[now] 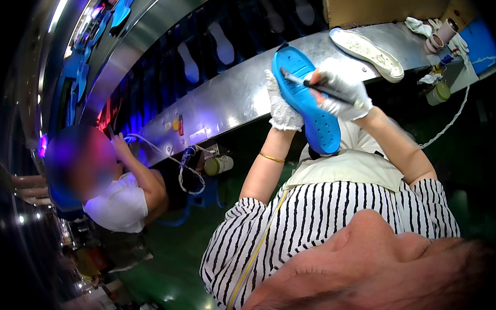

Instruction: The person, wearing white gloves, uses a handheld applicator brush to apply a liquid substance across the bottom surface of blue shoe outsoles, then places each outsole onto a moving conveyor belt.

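My left hand (282, 104), in a white knit glove, grips a bright blue shoe sole (320, 124) along its left edge. The sole is tilted lengthwise over the bench edge and my lap, its dotted inner side toward me. In my right hand (347, 91), gloved in white with bare fingertips, is a slim brush (297, 79) with a dark handle. Its pale tip lies over the upper part of the sole, seemingly touching it. Right of my hands, a white shoe sole (369, 52) rests on the metal bench.
The metal bench (231, 108) runs alongside a dark conveyor carrying several pale soles (221, 43). A cardboard box (386, 2) stands behind the white sole. Cups (448, 30) and a white cord (463, 101) are at right. A co-worker (118, 201) in white sits at left.
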Available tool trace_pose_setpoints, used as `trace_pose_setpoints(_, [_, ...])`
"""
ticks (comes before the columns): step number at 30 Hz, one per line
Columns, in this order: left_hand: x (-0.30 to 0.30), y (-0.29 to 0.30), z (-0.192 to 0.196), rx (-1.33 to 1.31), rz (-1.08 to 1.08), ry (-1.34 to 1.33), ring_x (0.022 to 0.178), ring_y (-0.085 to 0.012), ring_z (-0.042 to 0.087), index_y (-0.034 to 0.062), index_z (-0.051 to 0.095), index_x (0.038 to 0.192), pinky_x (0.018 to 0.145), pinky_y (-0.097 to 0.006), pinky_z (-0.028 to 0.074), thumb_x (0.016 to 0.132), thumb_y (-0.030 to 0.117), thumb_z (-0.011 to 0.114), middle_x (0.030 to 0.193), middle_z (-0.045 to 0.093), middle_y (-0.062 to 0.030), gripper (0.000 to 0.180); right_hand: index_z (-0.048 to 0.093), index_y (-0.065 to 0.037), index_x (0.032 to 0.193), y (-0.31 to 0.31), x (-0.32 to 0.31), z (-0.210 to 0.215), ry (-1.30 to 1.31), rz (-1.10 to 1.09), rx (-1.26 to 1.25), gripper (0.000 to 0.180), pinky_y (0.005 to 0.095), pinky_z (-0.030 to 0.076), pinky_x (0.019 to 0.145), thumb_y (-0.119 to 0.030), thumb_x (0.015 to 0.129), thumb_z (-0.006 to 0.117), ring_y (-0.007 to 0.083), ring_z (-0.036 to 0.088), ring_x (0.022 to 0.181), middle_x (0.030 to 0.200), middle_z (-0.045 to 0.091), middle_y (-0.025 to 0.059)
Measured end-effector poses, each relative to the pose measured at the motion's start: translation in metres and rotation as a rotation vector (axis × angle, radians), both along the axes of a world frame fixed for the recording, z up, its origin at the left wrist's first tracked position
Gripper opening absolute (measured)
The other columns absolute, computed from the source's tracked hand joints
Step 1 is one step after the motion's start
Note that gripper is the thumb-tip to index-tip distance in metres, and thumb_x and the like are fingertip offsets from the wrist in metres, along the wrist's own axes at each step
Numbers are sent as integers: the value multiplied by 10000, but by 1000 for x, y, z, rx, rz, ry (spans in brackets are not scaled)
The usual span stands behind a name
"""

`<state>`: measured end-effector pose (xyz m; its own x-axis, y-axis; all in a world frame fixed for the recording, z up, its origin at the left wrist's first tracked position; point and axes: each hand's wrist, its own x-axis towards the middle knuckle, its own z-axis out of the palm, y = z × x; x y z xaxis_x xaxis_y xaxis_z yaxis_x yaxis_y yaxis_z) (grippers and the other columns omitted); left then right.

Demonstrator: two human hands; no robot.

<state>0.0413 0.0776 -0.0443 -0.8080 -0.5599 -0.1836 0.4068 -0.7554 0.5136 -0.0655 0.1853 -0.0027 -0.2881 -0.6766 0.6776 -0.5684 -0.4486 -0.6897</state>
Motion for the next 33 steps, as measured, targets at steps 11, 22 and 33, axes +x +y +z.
trace_pose_setpoints(11, [5, 1, -24, -651, 144, -67, 1166, -293, 452, 84, 235, 1401, 990, -456, 382, 754, 252, 712, 1335, 403, -162, 821, 586, -103, 808, 18, 6, -29, 27, 59, -104, 188, 353, 476, 666, -65, 651, 681, 273, 588, 733, 774, 591, 74])
trace_pose_setpoints(22, [10, 19, -33, -358, -91, -187, 1148, -333, 467, 34, 186, 1420, 968, -505, 385, 804, 642, 464, 1321, 407, -243, 909, 613, -49, 799, 61, -3, -35, -286, 124, 95, 173, 323, 470, 643, -36, 675, 732, 223, 595, 736, 770, 607, 84])
trace_pose_setpoints(33, [-26, -21, -10, -276, 111, 103, 1151, -342, 474, 89, 310, 1390, 1014, -491, 347, 729, 819, 319, 1366, 401, -161, 984, 608, -37, 875, 25, -5, -25, -473, 207, 187, 141, 280, 507, 784, 21, 772, 686, 149, 625, 867, 891, 653, 66])
